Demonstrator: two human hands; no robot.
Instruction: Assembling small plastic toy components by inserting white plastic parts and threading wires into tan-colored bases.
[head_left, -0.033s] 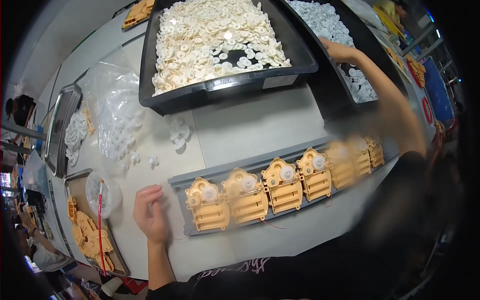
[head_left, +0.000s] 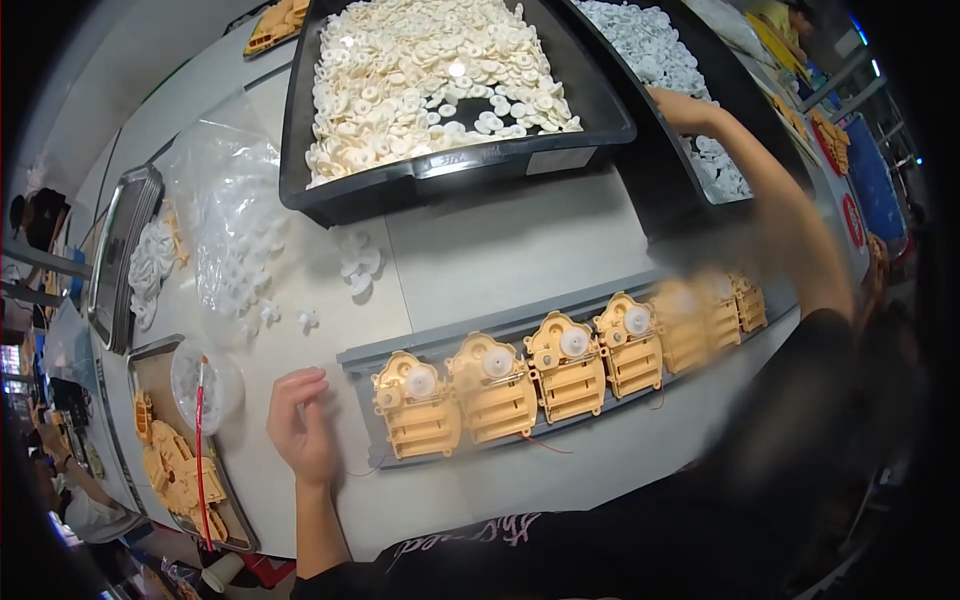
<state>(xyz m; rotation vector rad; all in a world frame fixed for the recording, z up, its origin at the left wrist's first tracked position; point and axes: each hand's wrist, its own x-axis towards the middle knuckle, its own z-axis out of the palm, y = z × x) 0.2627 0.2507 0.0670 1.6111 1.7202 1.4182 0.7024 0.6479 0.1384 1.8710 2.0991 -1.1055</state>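
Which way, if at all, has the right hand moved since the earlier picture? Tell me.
Yes, slightly: judged against the black bin of pale grey parts, the right hand has shifted toward the bin's near end.

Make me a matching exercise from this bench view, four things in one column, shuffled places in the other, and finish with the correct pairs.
Things:
1. Left hand
2. Right hand
3. Cream discs
4. Orange housings

Places:
A. Heaped in the large black bin
B. In a row along the grey rail
C. Beside the rail's left end
D. At the pale grey parts in the bin on the right

Pairs: 1-C; 2-D; 3-A; 4-B
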